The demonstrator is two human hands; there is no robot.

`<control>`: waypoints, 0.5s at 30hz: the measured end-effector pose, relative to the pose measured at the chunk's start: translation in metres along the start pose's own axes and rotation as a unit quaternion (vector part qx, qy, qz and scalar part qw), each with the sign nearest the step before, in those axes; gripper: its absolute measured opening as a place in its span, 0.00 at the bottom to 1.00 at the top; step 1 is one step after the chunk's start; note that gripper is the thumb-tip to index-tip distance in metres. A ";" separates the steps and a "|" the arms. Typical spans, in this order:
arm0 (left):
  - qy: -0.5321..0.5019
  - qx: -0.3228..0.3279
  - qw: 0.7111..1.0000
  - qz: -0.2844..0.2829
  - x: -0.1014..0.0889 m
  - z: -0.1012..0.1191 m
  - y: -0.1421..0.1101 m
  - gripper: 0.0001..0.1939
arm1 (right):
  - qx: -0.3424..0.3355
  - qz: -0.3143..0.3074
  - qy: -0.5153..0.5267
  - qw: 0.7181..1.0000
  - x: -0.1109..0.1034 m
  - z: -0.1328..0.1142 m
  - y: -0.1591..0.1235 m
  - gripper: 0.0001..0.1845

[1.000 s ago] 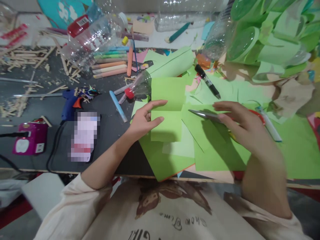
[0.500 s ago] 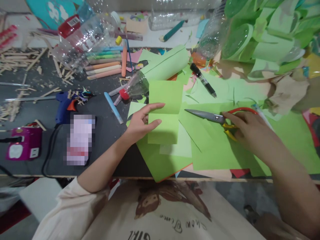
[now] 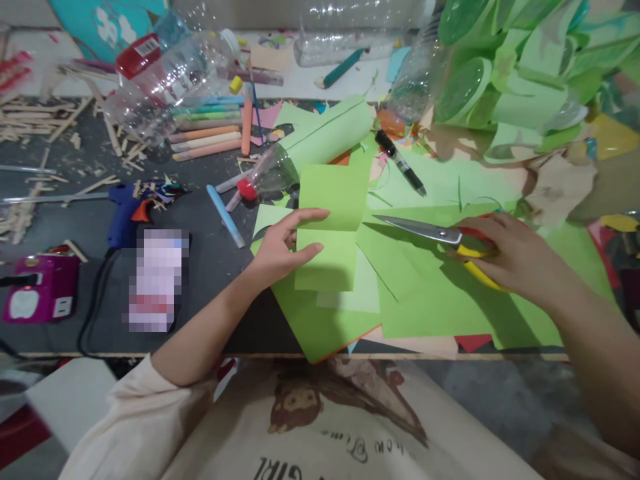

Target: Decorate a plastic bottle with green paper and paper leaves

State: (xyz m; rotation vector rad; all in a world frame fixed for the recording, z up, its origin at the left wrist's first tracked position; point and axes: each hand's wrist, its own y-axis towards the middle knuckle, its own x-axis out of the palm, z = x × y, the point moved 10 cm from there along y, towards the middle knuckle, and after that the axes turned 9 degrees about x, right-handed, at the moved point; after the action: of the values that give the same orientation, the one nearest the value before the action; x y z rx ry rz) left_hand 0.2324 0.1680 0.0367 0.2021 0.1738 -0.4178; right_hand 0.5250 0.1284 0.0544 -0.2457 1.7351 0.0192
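Observation:
A light-green piece of paper with a crease across its middle stands at the centre, over larger green sheets. At its left edge is my left hand, thumb and index finger across the front and the other fingers curled by the edge, gripping it. My right hand holds scissors with red and yellow handles. Their blades look closed or nearly so and point left, the tip just short of the paper's right edge. Beneath the scissors lies a wide green sheet.
A black marker, a rolled pale-green sheet and a cut bottle top lie beyond. Left are a blue glue gun, a phone and a purple box. Clear bottles and green paper cutouts stand at the back.
My right hand has shifted its hold on the scissors, with fingers now around the handles, and they sit slightly to the right. The left hand and creased paper have hardly moved.

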 end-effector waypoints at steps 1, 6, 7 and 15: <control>-0.007 -0.003 1.000 -0.003 0.001 0.001 0.000 0.21 | -0.002 -0.010 0.009 1.000 -0.001 -0.002 -0.002 0.20; -0.017 -0.014 1.000 -0.022 0.006 0.004 -0.002 0.21 | 0.013 -0.064 0.050 0.997 0.002 -0.007 -0.012 0.33; -0.015 -0.015 0.999 -0.025 0.007 0.003 -0.002 0.22 | 0.013 -0.072 0.060 0.996 0.003 -0.009 -0.013 0.34; 0.005 -0.006 1.000 -0.018 0.005 0.003 -0.002 0.24 | 0.038 -0.165 0.085 0.982 0.010 -0.013 -0.016 0.37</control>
State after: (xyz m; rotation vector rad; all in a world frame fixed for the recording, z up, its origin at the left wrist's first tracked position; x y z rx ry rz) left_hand 0.2363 0.1632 0.0382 0.1901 0.1901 -0.4518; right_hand 0.5133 0.1091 0.0491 -0.4872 1.8417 -0.3170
